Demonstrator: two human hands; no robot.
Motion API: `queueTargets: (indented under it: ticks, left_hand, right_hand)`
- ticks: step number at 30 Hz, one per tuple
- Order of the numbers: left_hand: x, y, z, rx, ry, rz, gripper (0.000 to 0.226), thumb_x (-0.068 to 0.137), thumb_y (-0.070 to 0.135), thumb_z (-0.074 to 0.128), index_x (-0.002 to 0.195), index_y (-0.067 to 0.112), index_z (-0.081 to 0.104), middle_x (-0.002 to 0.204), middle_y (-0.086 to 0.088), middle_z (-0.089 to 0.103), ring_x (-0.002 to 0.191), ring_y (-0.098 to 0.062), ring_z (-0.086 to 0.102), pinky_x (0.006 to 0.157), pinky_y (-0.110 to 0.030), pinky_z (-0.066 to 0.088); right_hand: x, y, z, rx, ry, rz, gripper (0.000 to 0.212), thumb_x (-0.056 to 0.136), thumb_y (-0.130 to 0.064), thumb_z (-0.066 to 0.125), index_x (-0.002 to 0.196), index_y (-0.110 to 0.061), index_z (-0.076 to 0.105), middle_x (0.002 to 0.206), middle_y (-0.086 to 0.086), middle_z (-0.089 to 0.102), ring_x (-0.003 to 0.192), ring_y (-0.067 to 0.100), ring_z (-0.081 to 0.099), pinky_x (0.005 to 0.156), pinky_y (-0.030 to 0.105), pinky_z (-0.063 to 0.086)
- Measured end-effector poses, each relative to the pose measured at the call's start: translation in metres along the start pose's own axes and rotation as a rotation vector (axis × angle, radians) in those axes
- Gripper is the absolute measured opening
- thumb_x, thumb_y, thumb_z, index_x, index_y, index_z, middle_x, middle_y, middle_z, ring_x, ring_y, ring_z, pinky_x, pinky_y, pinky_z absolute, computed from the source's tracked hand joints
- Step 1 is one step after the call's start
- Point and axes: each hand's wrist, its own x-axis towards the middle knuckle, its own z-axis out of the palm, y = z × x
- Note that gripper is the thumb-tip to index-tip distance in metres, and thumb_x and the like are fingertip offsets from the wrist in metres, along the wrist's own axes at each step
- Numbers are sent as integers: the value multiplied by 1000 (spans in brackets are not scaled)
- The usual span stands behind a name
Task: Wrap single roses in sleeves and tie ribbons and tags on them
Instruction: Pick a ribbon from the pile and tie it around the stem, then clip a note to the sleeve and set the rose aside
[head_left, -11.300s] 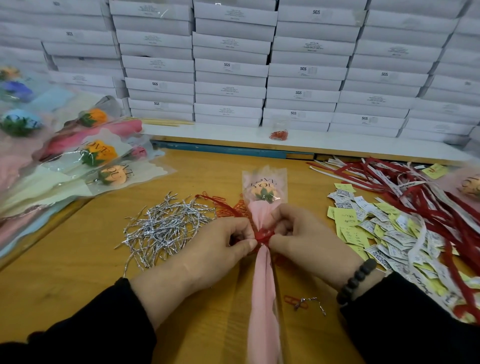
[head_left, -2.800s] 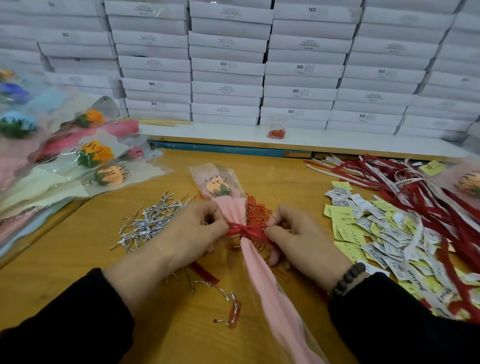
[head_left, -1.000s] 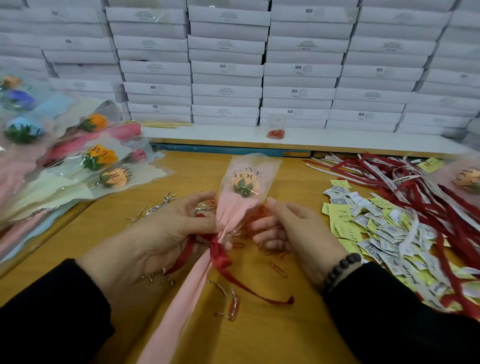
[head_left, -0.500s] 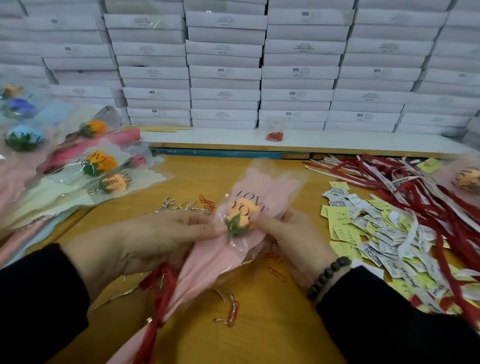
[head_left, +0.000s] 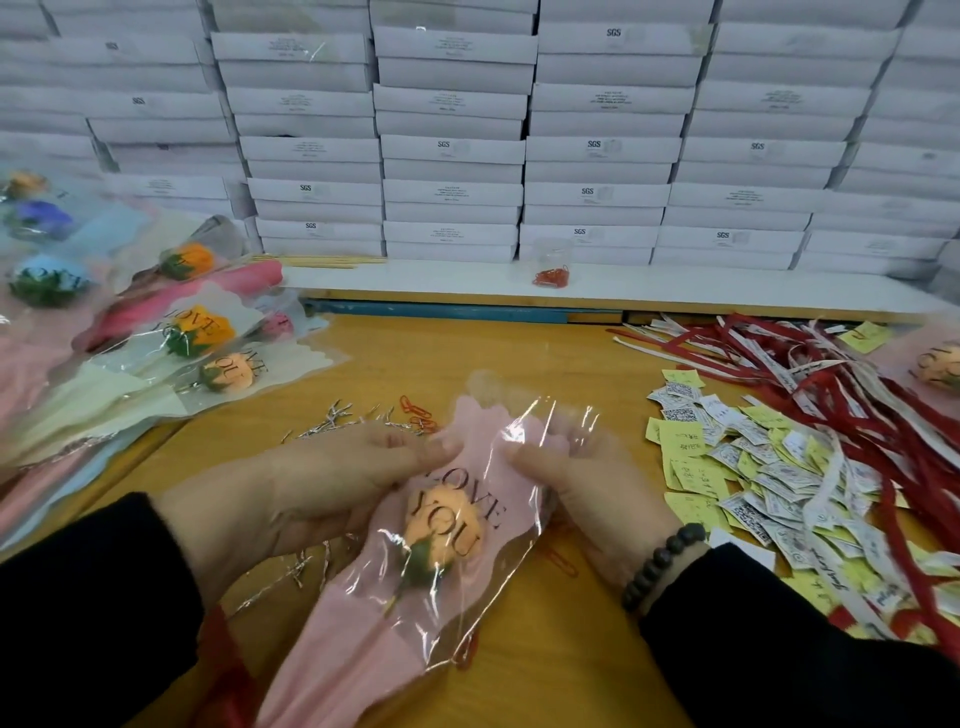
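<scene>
Gripping the pink-and-clear plastic sleeve (head_left: 467, 519) around the orange rose (head_left: 441, 525), the left hand (head_left: 311, 488) and right hand (head_left: 587, 499) had drawn it nearer since half a second earlier.

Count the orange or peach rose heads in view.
6: one rose in the held sleeve, three in the left pile, one far left, one far right. More may be hidden.

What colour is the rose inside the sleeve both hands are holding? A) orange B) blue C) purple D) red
A: the rose in the clear-and-pink sleeve, held between the left hand and right hand, is orange, behind the printed LOVE YOU.
</scene>
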Motion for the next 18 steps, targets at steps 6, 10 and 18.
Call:
queueTargets:
  ticks: [6, 10, 18]
  left_hand:
    - [19, 6, 5, -10, 238, 76, 56, 60, 37, 74, 103, 2, 64, 89, -24, 70, 78, -32, 55, 78, -38, 44]
    - [26, 5, 9, -123, 204, 114, 29, 60, 9, 70, 88, 1, 68, 72, -15, 70, 55, -21, 65, 53, -27, 55]
    - [29, 7, 1, -114, 144, 63, 24, 66, 16, 73, 82, -1, 70, 71, -13, 68, 53, -18, 62, 54, -23, 55]
  right_hand:
    - [-2, -1, 4, 3, -133, -70, 10, 78, -8, 68, 79, -17, 73, 70, 9, 71, 57, 11, 62, 54, 26, 53]
    - [4, -1, -4, -2, -2, -18, 14, 80, -24, 68, 74, -12, 73, 72, 8, 69, 61, 17, 59, 64, 35, 49]
    - [2, -7, 1, -132, -31, -55, 9, 81, -6, 68, 72, -10, 68, 60, 2, 64, 52, 8, 55, 50, 18, 46]
